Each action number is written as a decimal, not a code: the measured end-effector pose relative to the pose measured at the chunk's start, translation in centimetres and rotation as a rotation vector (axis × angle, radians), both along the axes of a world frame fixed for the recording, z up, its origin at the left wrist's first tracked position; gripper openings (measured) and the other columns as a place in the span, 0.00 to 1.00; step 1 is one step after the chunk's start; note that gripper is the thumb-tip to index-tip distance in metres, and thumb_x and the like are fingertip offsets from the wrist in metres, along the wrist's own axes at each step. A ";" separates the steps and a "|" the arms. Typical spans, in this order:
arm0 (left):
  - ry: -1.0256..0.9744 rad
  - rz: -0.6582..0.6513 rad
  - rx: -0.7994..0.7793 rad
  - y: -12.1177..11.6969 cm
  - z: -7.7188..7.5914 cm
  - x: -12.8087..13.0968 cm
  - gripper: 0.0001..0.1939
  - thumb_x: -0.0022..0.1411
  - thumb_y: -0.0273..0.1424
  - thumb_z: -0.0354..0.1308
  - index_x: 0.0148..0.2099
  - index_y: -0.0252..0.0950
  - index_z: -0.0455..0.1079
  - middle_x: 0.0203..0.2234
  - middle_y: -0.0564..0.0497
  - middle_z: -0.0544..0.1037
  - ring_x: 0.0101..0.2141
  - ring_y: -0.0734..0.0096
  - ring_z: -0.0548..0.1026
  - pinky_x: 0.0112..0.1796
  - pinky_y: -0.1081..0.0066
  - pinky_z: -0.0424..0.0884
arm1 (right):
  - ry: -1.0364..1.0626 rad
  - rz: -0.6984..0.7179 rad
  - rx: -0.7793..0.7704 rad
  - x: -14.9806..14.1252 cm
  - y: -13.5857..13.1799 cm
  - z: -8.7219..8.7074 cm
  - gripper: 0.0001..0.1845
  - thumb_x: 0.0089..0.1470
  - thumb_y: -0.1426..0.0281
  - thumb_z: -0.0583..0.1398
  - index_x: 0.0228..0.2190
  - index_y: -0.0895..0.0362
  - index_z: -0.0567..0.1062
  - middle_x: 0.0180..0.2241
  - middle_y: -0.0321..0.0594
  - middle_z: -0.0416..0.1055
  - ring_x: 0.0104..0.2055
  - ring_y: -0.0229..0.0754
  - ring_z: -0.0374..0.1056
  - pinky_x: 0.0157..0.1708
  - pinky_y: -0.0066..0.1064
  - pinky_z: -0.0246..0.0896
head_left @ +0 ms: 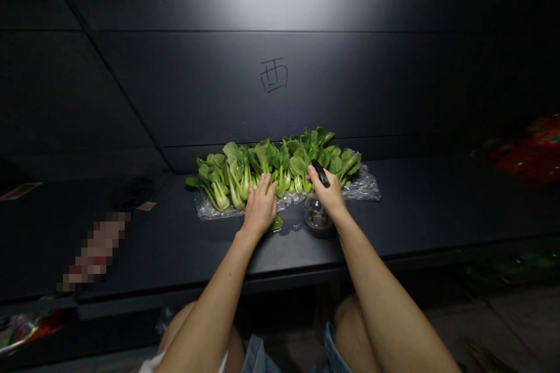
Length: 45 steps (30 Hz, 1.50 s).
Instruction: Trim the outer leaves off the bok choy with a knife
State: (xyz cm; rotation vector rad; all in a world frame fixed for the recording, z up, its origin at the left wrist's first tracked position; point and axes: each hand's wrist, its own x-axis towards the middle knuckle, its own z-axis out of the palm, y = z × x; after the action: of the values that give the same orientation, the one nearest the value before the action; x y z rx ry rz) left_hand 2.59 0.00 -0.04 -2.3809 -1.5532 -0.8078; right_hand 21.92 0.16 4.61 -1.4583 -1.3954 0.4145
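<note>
Left hand (pixel 260 208): open, fingertips against bok choy (pixel 273 164) stalks.
Right hand (pixel 327 193): closed around black handle (pixel 320 172).
Bok choy: at 12 o'clock from both hands, long row running 9-to-3, on plastic film (pixel 364 187).

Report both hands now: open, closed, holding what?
Left hand: open, fingers spread against the bok choy.
Right hand: closed, holding a black-handled tool.

Glowing palely high on a dark panelled wall (pixel 131 87), showing a scrawled character (pixel 274 75), stretching above a long charcoal counter (pixel 429 204) and dim grey floor (pixel 503 326).
</note>
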 end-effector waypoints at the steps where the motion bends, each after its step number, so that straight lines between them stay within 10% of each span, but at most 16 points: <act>1: -0.001 0.001 -0.001 0.0 0.0 -0.1 0.23 0.66 0.24 0.46 0.61 0.30 0.65 0.65 0.38 0.61 0.67 0.54 0.55 0.65 0.46 0.51 | -0.001 0.004 0.006 -0.1 0.0 0.1 0.25 0.57 0.49 0.52 0.25 0.55 0.75 0.30 0.47 0.78 0.34 0.48 0.74 0.35 0.34 0.62; 45: -0.049 0.082 0.004 -0.2 -0.5 -3.7 0.23 0.65 0.25 0.46 0.61 0.33 0.64 0.66 0.37 0.60 0.67 0.54 0.54 0.64 0.43 0.51 | -0.131 0.171 -0.003 -5.7 -0.3 0.6 0.24 0.61 0.51 0.50 0.27 0.54 0.72 0.29 0.42 0.76 0.34 0.45 0.72 0.33 0.30 0.59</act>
State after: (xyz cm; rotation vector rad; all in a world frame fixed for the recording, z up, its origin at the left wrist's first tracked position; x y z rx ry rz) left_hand -1.11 -0.18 -0.58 -2.2943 -1.6538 -0.8568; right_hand 16.25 -0.14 5.22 -1.3941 -1.6315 0.4350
